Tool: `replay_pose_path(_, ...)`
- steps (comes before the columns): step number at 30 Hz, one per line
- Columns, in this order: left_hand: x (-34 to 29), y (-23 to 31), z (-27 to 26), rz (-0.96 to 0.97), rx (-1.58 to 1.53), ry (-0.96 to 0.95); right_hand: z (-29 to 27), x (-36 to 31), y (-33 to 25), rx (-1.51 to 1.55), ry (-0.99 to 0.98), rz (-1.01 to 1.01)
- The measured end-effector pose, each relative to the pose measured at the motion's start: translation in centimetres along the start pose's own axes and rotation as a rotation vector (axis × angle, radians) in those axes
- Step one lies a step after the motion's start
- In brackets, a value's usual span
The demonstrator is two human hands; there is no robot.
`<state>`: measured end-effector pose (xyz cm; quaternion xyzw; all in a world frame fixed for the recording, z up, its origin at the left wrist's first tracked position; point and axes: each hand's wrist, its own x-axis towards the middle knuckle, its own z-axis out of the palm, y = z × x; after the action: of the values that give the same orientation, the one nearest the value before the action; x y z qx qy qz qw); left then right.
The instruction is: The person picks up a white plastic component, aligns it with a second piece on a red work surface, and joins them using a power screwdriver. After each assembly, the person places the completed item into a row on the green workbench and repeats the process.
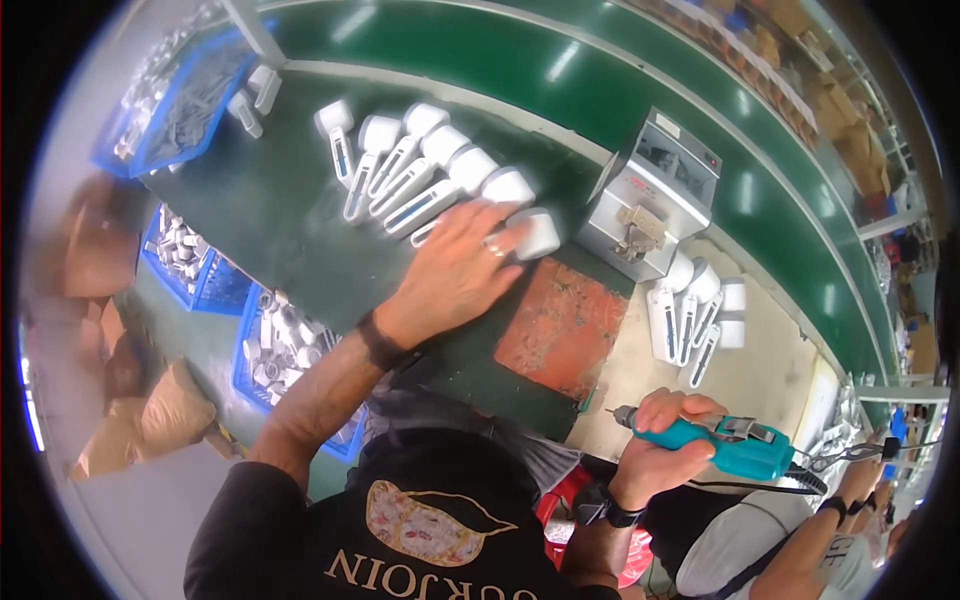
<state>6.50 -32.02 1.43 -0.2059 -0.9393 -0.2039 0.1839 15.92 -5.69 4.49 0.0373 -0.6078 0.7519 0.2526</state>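
My left hand (463,262) reaches over a fanned row of white handheld devices, each with a rounded head and a slim handle bearing a blue-grey panel. Its fingers are apart and rest by the nearest device (537,234), whose handle is hidden under the hand. Another white device (508,187) lies just beyond the fingers. Lower right, my right hand (662,452) is wrapped round a teal electric screwdriver (752,450), its bit pointing left. A cord leaves the tool's rear end.
A worn red mat (563,328) lies on the green bench beside a grey metal machine (655,195). More white devices (690,312) lie right of it. Blue baskets (243,345) of white parts stand left. Another person's arm (815,530) is at lower right.
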Motion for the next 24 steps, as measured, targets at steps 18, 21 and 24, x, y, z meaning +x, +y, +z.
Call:
replay_pose_path(18, 6.2, -0.9, 1.3, -0.015, 0.028, 0.229, -2.1, -0.8, -0.6, -0.121, 0.033, 0.022)
replay_pose_path(21, 7.3, 6.2, 2.9, 0.284, -0.220, 0.156, -2.1, -1.0, -0.9, -0.097, 0.025, 0.036)
replay_pose_path(24, 8.5, 11.7, 7.3, 0.370, -0.208, -0.080, -2.1, -1.3, -1.0, -0.101, 0.017, 0.033)
